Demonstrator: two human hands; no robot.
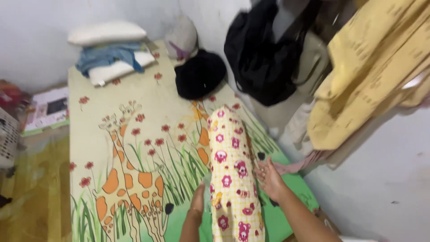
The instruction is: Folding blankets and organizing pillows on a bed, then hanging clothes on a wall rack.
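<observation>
A long bolster pillow (230,170) in a yellow checked cover with pink flowers lies lengthwise on the mattress (112,134), which has a sheet printed with giraffes, grass and red flowers. My left hand (197,200) rests flat against the bolster's left side near its lower end. My right hand (268,177) presses on its right side, fingers spread. Neither hand grips it.
Two white pillows (107,33) and a blue cloth (107,54) lie at the mattress head. A black cloth heap (199,74) sits near the wall. Black clothes (264,54) and a yellow towel (371,76) hang at right. A yellow floor mat (36,188) lies left.
</observation>
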